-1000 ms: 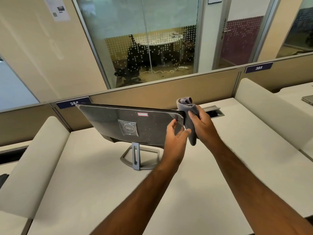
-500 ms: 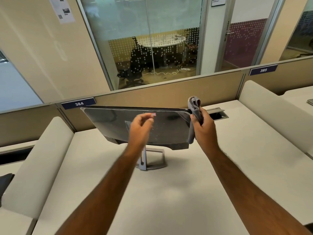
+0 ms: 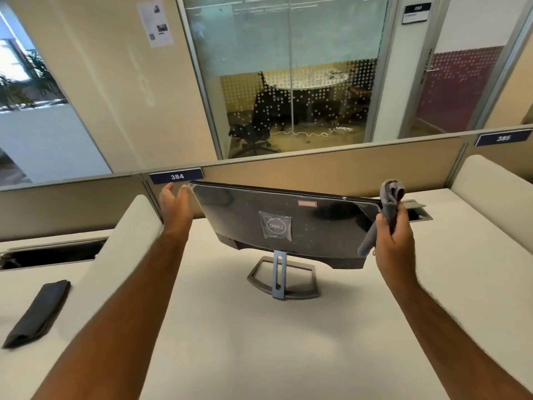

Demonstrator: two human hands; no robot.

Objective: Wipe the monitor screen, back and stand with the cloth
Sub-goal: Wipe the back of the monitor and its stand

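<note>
Since half a second ago, the left hand point(image 3: 175, 210) moved to the monitor point(image 3: 288, 226) left edge, fingers spread wide. The right hand point(image 3: 395, 243) holds the grey cloth point(image 3: 388, 209) at the right edge.

The monitor point(image 3: 288, 223) shows only its back, its screen hidden; the left hand point(image 3: 176, 209) is motion-blurred

Pale beige desk surface point(image 3: 259, 342) across the lower frame. Folded dark grey pouch point(image 3: 37, 313) flat at lower left, beside a rounded cream padded divider point(image 3: 115, 255). Tan partition panel point(image 3: 331, 171) across the middle, with navy number plates "384" point(image 3: 176, 176) and "385" point(image 3: 503, 138). Open grey cable hatch point(image 3: 418, 213) at mid right. Glass wall point(image 3: 288, 82) above; black office chair point(image 3: 253, 131) behind it. White paper notice point(image 3: 155, 23) at upper left.
</note>
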